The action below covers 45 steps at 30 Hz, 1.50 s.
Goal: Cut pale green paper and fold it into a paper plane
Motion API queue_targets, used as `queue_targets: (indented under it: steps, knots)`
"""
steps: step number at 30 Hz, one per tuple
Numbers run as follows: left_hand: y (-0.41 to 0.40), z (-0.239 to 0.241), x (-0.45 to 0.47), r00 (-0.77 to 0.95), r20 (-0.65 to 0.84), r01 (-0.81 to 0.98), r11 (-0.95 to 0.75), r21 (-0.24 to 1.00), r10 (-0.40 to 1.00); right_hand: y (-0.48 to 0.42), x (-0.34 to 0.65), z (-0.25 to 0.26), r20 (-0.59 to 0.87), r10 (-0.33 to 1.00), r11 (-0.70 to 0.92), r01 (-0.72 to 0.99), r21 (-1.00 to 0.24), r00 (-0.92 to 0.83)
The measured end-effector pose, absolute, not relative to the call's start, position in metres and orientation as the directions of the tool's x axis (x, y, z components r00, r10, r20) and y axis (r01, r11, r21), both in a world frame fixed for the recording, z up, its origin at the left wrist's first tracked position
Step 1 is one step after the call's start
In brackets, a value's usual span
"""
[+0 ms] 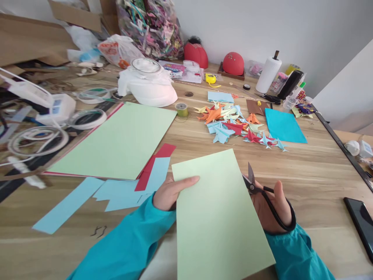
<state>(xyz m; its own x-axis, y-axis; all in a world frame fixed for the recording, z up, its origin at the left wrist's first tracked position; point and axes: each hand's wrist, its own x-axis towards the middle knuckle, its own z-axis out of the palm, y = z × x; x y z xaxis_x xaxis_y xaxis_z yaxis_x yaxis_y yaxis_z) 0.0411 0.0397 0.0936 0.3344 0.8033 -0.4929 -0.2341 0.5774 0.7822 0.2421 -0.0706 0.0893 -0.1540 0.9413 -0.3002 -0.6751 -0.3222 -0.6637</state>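
My left hand pinches the left edge of a pale green sheet of paper, thumb on top, holding it above the table's near edge. My right hand grips black scissors by their loops at the sheet's right edge. The scissors' blades point up beside the paper. Both arms wear teal sleeves.
A large pale green sheet lies to the left over red paper, with light blue paper strips in front. A pile of folded coloured paper shapes and a teal sheet lie farther back. A black phone sits at right.
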Motion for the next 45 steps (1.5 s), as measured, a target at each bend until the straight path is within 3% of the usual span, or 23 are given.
queue_targets:
  steps: [6,16,20,28,45]
  knots:
    - [0.0351,0.0921,0.0416,0.400,-0.506,-0.181,0.607,0.774,0.765,-0.0718,0.2431,0.0933,-0.329,0.929,-0.360,-0.616,-0.701,-0.168]
    - [0.0358,0.0901,0.0418,0.365,-0.482,-0.188,0.570,0.800,0.796,-0.0713,0.2414,0.0911,-0.336,0.938,-0.303,-0.658,-0.690,-0.080]
    - [0.0362,0.0910,0.0421,0.353,-0.476,-0.194,0.561,0.805,0.806,-0.0711,0.2420,0.0946,-0.327,0.937,-0.322,-0.658,-0.681,-0.119]
    - [0.0333,0.0901,0.0406,0.458,-0.455,-0.174,0.579,0.796,0.763,-0.0726,0.2448,0.0893,-0.361,0.922,-0.361,-0.641,-0.678,-0.137]
    - [0.0318,0.0920,0.0427,0.418,-0.454,-0.195,0.565,0.802,0.787,-0.0704,0.2388,0.0909,-0.313,0.949,-0.253,-0.675,-0.693,-0.034]
